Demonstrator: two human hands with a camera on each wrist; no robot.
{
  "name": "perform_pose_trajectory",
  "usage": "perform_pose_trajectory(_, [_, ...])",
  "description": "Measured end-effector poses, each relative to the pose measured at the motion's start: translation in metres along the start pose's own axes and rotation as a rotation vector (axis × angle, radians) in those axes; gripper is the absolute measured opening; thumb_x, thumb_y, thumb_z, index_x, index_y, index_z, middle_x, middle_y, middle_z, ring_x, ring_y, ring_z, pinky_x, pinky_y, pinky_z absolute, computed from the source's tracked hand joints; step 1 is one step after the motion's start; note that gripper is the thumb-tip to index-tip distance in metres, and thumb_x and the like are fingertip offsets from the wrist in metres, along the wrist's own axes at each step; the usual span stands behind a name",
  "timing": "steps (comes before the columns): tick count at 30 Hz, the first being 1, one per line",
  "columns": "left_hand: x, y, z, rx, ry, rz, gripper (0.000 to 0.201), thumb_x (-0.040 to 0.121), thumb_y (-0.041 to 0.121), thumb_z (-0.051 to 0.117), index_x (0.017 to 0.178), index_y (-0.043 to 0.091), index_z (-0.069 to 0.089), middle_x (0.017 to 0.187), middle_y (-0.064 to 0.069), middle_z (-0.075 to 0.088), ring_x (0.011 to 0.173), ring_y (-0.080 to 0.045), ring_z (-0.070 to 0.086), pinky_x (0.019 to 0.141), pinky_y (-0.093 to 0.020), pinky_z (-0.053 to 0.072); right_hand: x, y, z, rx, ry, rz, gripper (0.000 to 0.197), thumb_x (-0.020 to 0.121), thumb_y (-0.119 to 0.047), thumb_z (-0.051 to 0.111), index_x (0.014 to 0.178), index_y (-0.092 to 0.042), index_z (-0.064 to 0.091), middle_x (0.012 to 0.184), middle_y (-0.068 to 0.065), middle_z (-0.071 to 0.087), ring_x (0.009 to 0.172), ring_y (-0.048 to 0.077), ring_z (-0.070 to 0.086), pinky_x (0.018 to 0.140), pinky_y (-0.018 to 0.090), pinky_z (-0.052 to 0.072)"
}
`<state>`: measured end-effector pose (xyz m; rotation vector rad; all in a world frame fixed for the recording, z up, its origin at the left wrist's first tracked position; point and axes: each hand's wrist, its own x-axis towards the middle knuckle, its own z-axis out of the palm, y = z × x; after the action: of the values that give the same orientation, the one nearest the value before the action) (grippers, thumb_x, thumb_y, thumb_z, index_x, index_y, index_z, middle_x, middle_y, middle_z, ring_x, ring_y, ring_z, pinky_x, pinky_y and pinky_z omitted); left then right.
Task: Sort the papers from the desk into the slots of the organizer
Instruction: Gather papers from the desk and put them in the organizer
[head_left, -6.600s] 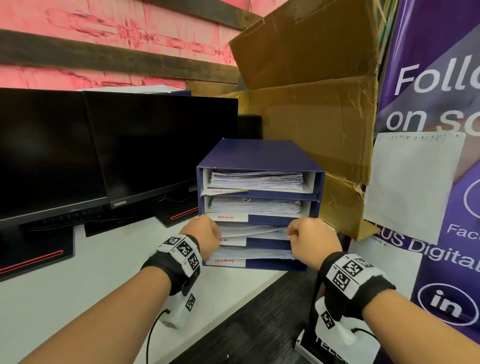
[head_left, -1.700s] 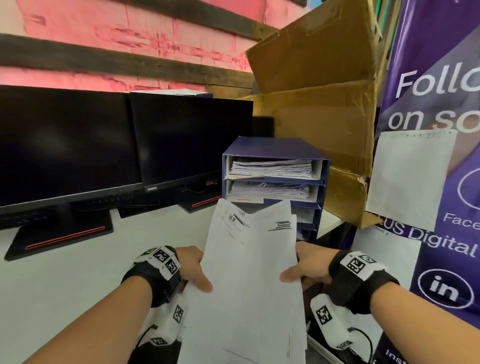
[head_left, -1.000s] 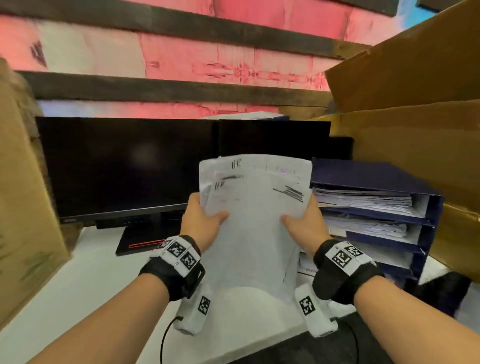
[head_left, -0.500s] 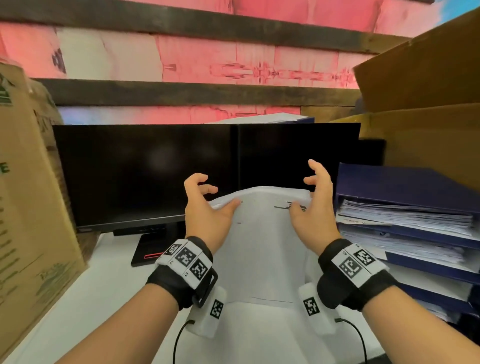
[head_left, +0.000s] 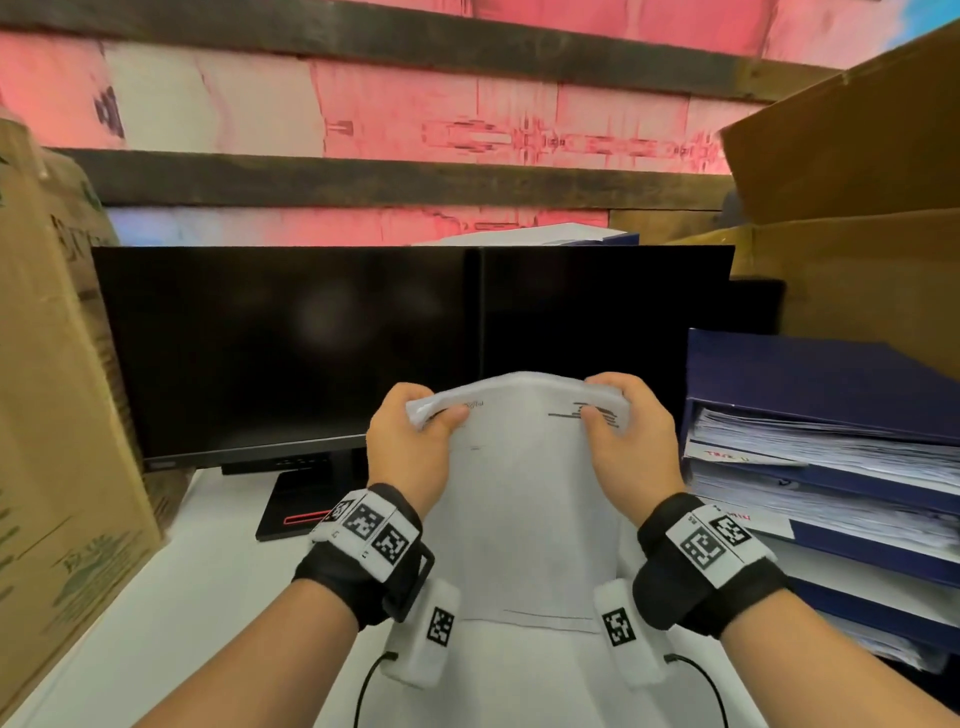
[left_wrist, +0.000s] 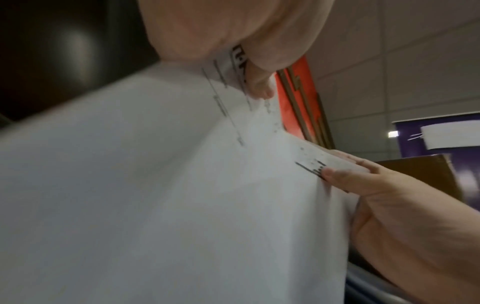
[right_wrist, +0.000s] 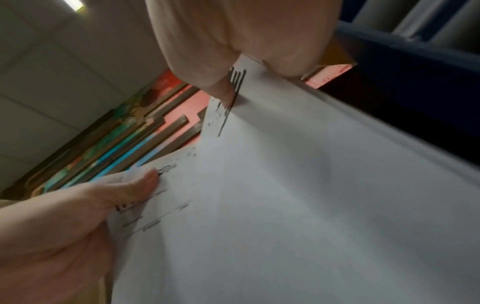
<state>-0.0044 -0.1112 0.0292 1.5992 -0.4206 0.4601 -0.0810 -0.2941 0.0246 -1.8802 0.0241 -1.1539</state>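
Fingers (head_left: 605, 382) of the right hand (head_left: 631, 441) curl over the far edge of the paper stack (head_left: 524, 493), with the thumb pressed on the printed face; the left hand (head_left: 408, 447) clamps the opposite top corner in the same way. Both wrist views confirm a thumb-against-fingers pinch at each corner. The stack is held between the hands, its top edge bowed upward and its lower part draping toward the white bench (head_left: 171, 597). It sits in front of the dark monitors (head_left: 291, 343) and to the left of the blue slotted organizer (head_left: 810, 374), whose upper slots already hold sheets.

Handling judgement: the stack is light, limp and loose. It will sag wherever unsupported, and individual sheets can slide or fan out. A two-corner grip controls the top edge only. For insertion into a slot, supporting the stack flat along both long sides, with the edges squared first, is likely more secure. Creasing at the pinch points is the main risk.
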Motion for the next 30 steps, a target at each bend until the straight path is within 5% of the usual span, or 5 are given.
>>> perform_pose_trajectory(8, [-0.013,0.026,0.011,-0.110,0.059,0.119,0.039,0.089,0.001,0.059,0.113,0.025,0.039,0.092,0.011,0.054,0.084,-0.002,0.058,0.069,-0.009,0.047,-0.005,-0.029,0.013,0.020,0.062,-0.179,0.040,0.090,0.003,0.053,0.114,-0.028,0.054,0.112,-0.011,0.055,0.106,-0.005,0.052,0.091,0.007,0.042])
perform_pose_trajectory(16, [-0.018,-0.023,-0.002,-0.156,-0.104,-0.242,0.032,0.082,0.025,0.073,0.110,0.020,0.059,0.104,0.003,0.069,0.090,-0.008,0.067,0.069,-0.024,0.054,-0.024,0.006,0.007,0.283,-0.044,0.256,0.033,0.089,0.002,0.059,0.109,-0.024,0.056,0.098,-0.015,0.061,0.088,-0.005,0.061,0.062,0.000,0.044])
perform_pose_trajectory(20, [-0.020,-0.018,0.005,-0.191,-0.035,-0.167,0.031,0.083,0.023,0.071,0.111,0.021,0.058,0.103,0.005,0.067,0.092,-0.010,0.067,0.073,-0.027,0.057,-0.024,0.006,0.008,0.271,-0.023,0.193,0.032,0.087,0.002,0.063,0.099,-0.028,0.058,0.095,-0.012,0.064,0.080,-0.015,0.061,0.065,0.003,0.046])
perform_pose_trajectory(23, [-0.015,-0.016,0.001,-0.237,-0.015,-0.130,0.040,0.077,0.020,0.077,0.109,0.018,0.053,0.098,0.005,0.065,0.083,-0.004,0.066,0.060,-0.014,0.053,-0.019,0.014,0.000,0.300,0.056,0.206,0.039,0.085,0.003,0.064,0.115,-0.019,0.051,0.100,-0.007,0.063,0.084,-0.007,0.062,0.067,0.004,0.047])
perform_pose_trajectory(30, [-0.014,-0.019,0.002,-0.250,-0.077,-0.130,0.035,0.076,0.021,0.078,0.107,0.021,0.061,0.099,0.005,0.070,0.089,-0.009,0.069,0.068,-0.021,0.055,-0.018,0.023,-0.006,0.308,0.053,0.281,0.036,0.087,0.005,0.058,0.118,-0.012,0.055,0.109,0.002,0.067,0.100,0.016,0.065,0.079,0.021,0.053])
